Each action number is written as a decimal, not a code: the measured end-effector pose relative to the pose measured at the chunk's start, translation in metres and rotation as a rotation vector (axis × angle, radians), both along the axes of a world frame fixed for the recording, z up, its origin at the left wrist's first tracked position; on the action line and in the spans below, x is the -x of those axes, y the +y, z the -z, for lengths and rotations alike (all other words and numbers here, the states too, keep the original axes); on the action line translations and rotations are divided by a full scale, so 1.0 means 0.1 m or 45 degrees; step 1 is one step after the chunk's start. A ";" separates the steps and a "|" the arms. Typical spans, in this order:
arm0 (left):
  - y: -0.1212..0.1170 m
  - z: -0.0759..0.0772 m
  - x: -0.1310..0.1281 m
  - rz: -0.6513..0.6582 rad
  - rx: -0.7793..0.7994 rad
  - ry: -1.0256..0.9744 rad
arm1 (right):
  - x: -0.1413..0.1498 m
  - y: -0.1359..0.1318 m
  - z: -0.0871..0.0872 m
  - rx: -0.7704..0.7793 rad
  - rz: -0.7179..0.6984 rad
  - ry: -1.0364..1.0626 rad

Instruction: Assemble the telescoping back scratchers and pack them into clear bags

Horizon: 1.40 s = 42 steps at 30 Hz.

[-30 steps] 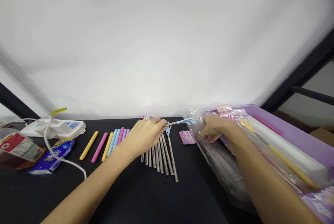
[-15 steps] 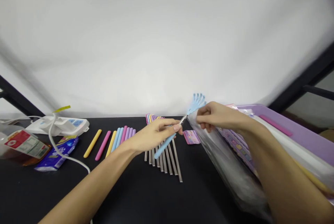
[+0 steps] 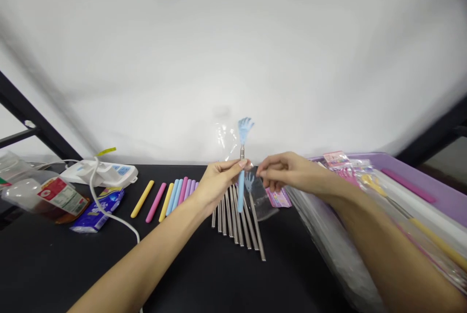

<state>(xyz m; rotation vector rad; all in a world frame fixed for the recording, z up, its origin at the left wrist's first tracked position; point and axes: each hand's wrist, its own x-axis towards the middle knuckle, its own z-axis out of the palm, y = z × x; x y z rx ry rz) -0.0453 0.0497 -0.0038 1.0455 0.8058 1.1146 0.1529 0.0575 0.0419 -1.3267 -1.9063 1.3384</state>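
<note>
My left hand [image 3: 221, 183] is shut on a blue back scratcher [image 3: 241, 177], holding it upright with its claw-shaped head and steel neck above my fingers. My right hand [image 3: 285, 171] pinches the top of a small clear plastic bag [image 3: 260, 199] just to the right of the scratcher's handle. A blue shape shows through the bag, though I cannot tell what it is. Both hands are above a fanned row of steel rods [image 3: 237, 220] lying on the black table [image 3: 189, 274].
Coloured rods [image 3: 178, 197] lie left of the steel ones, with a yellow one and a pink one apart. A pink card [image 3: 279, 199] lies behind the bag. A purple tray [image 3: 404, 177] with packets and a large clear plastic sheet [image 3: 332, 250] is at right. A power strip [image 3: 105, 174], white cable, blue packet [image 3: 97, 212] and labelled plastic container [image 3: 47, 197] are at left.
The scratcher has swung from slanting to upright, head up, in my left hand. My right hand has moved left, away from the plastic by the tray, and now pinches the small bag.
</note>
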 end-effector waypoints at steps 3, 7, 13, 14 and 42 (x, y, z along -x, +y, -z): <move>-0.03 -0.05 -0.02 -0.075 0.049 -0.151 | 0.11 -0.11 -0.03 -0.068 -0.172 -0.184; -0.09 -0.13 -0.06 -0.139 0.019 -0.226 | 0.26 -0.15 0.03 -0.353 -0.167 -0.253; -0.05 -0.17 0.02 -0.378 0.024 -0.295 | 0.02 -0.06 -0.04 -0.309 -0.098 -0.273; -0.02 -0.16 0.05 -0.425 0.042 -0.321 | -0.05 -0.04 -0.08 -0.378 -0.045 -0.281; 0.02 -0.07 0.21 -0.392 -0.319 0.502 | -0.77 0.04 -0.27 -0.472 0.109 -0.385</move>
